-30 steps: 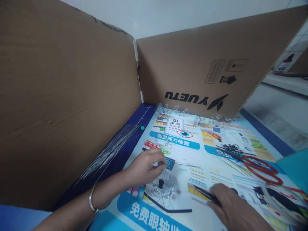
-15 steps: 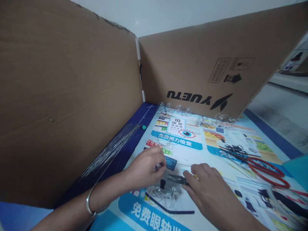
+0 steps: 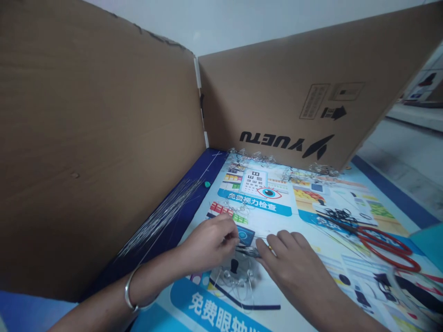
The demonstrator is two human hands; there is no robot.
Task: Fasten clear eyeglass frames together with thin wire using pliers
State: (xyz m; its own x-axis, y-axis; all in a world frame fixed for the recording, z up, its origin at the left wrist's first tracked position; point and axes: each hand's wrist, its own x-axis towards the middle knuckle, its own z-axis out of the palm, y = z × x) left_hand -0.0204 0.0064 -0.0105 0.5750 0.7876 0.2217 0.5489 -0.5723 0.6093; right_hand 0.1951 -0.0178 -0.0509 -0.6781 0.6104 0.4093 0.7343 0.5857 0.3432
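My left hand (image 3: 215, 243) is closed in a pinch, with a silver bangle (image 3: 128, 291) on its wrist. What its fingertips hold is too small to make out. Wrapped in my right hand (image 3: 289, 260) is a pair of pliers (image 3: 248, 251) with dark jaws and a bit of yellow at the handle. The jaws point left and reach the left fingertips. Just below them are thin wire loops with clear beads (image 3: 238, 280), over the printed sheet; I cannot tell whether they hang from the left fingers.
A bundle of thin wires (image 3: 161, 214) lies along the left cardboard panel (image 3: 104, 138). Red-handled scissors (image 3: 389, 246) and black loops (image 3: 341, 216) lie to the right. More clear beaded pieces (image 3: 311, 171) line the back cardboard panel (image 3: 277, 92). A printed sheet (image 3: 194, 267) covers the table.
My right hand has moved left and slightly up, bringing the pliers' jaws up to the left fingertips. The left hand has hardly moved and stays pinched.
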